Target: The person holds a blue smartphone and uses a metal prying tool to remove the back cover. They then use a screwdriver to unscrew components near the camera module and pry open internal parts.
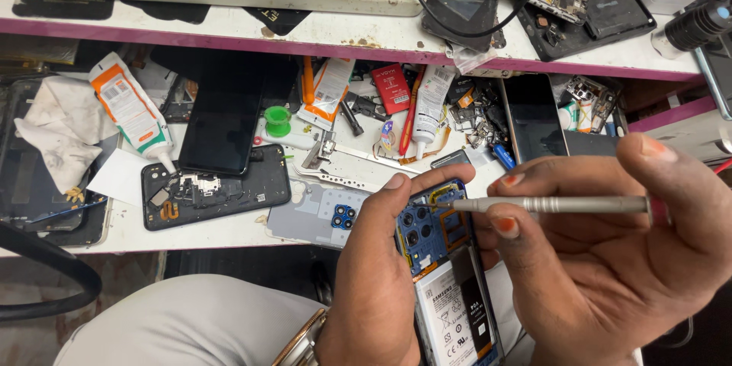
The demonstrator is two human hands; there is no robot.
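Observation:
My left hand (381,274) grips an opened blue phone (435,240) from its left side, back cover off, camera holes and a white-labelled battery (454,313) showing. My right hand (610,252) holds a slim silver screwdriver (557,204) almost level, its tip touching the phone's upper inner frame near an orange flex strip. The phone's lower end is hidden between my wrists.
The white bench (229,232) carries a black phone frame (217,191), a dark screen panel (225,118), a grey back cover (313,217), glue tubes (130,110), a green cap (277,120), a white cloth (65,133) and loose parts. A shelf (229,30) above holds more phone parts.

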